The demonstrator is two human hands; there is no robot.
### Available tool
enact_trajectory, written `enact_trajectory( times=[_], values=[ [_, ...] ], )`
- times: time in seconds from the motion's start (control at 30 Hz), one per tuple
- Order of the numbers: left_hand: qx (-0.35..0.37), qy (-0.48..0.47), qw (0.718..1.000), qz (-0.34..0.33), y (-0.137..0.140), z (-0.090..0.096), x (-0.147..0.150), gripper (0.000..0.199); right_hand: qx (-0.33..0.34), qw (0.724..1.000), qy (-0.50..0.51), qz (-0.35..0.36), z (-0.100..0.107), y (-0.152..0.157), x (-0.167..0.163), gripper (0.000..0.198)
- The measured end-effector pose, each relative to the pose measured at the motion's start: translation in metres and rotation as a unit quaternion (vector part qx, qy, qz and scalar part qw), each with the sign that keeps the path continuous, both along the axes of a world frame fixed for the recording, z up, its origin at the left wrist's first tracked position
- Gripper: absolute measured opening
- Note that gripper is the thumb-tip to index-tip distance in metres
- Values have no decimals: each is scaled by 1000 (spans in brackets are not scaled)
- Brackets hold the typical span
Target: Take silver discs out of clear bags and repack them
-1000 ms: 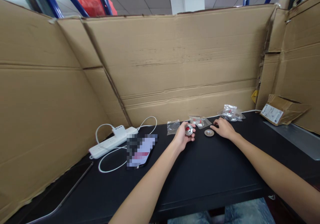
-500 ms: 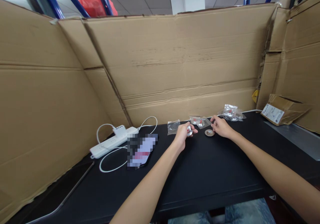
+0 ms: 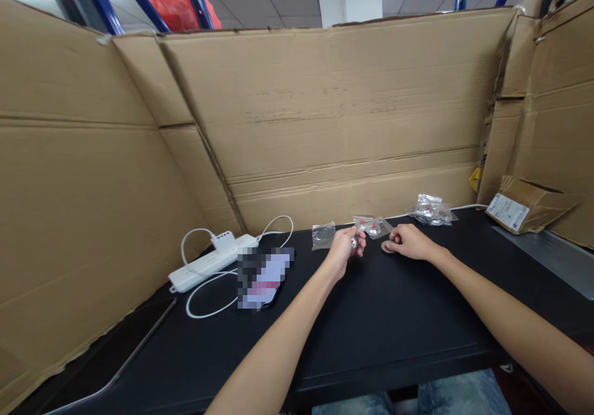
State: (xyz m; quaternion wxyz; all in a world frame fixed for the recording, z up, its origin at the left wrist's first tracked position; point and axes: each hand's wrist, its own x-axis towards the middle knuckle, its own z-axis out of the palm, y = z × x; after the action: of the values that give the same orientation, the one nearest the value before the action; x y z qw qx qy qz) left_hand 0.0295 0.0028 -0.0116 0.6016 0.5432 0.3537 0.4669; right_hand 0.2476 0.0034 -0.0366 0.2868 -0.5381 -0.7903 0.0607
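Note:
My left hand (image 3: 343,250) is curled around a small shiny round metal piece (image 3: 354,244), whose silver side shows between the fingers. To its right, my right hand (image 3: 410,242) has its fingers pinched at the right part of a flat round metal disc (image 3: 387,247) on the black table. The fingertips cover part of this disc. Just behind the hands lies a clear plastic bag (image 3: 374,228) with silver round pieces and red spots in it. Left of my left hand is a flat clear plastic bag (image 3: 323,235).
Farther right sits a pile of bagged silver pieces (image 3: 431,209), and beyond it an opened cardboard box (image 3: 529,205). A white power strip (image 3: 213,263) with cables and a phone (image 3: 266,279) lie left. Cardboard walls (image 3: 352,106) enclose the table.
My right hand has come down and left onto the disc, now covering part of it. The fingers of my left hand have curled in more around the metal piece.

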Motion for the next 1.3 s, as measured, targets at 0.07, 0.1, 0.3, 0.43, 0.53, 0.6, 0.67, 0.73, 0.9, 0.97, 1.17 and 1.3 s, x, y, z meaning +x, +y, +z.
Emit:
enact_trajectory(
  times=[0.07,0.1,0.3,0.43,0.53,0.6,0.67,0.73,0.9,0.97,1.17,1.3],
  values=[
    [-16,-22,1000,-14,0,-1,1,25,-9,1000,17,0,-2,2,1,11],
    [-25,-38,999,-20,-1,-1,1,24,-12,1000,24,-3,-2,3,1,10],
    [-62,-92,993,-30,0,0,-1,30,-35,984,171,37,4,4,-8,21],
    [-40,-50,998,-28,-3,0,1,39,-64,947,299,104,16,-7,-23,35],
    [-34,-18,998,-45,-9,3,4,45,-79,926,347,126,24,-15,-34,40],
    [-27,-3,998,-60,-13,6,6,46,-75,920,362,129,26,-18,-37,41],
    [-10,8,997,-73,-15,8,6,46,-65,921,364,125,26,-17,-38,42],
    [22,32,997,-68,-14,8,5,44,-55,925,356,120,25,-16,-38,41],
    [178,180,967,39,-7,0,4,29,-40,940,318,114,19,-13,-36,33],
    [223,225,944,88,-4,-3,3,27,-33,944,314,101,17,-10,-35,28],
    [230,278,920,150,-1,-3,0,25,-28,935,339,97,10,-1,-30,26],
    [213,275,926,150,-1,-4,1,24,-46,929,352,106,12,-3,-30,27]
  ],
)
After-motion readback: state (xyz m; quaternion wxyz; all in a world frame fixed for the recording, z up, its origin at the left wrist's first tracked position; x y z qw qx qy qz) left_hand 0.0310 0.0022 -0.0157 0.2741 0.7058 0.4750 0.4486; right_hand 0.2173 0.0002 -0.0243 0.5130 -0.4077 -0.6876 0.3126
